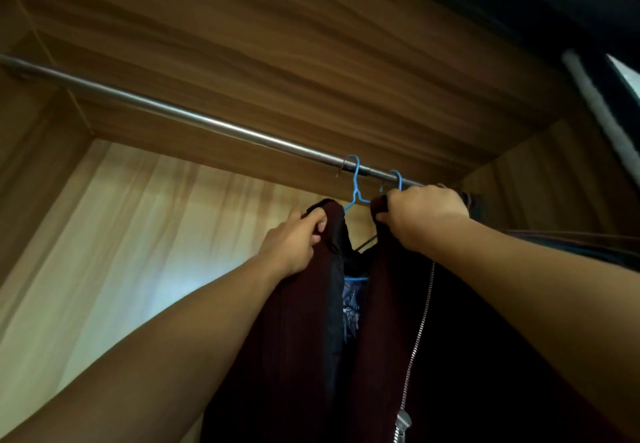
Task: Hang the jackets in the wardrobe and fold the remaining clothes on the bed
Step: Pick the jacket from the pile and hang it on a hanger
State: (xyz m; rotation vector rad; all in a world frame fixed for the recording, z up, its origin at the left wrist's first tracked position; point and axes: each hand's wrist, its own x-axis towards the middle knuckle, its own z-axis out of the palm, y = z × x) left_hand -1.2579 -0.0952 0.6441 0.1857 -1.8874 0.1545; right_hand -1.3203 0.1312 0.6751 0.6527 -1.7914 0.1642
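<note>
A dark maroon zip jacket hangs from a blue hanger hooked over the metal wardrobe rail. My left hand grips the jacket's left shoulder edge. My right hand grips its right shoulder just under the rail. The silver zipper runs down the right front panel. A second blue hook sits on the rail right beside my right hand; what it carries is hidden. A blue patterned garment shows in the gap between the jacket's front panels.
The wooden wardrobe top is close above the rail. The pale back panel lies to the left, and the rail is bare on that side. The wardrobe's right wall stands just beyond my right hand.
</note>
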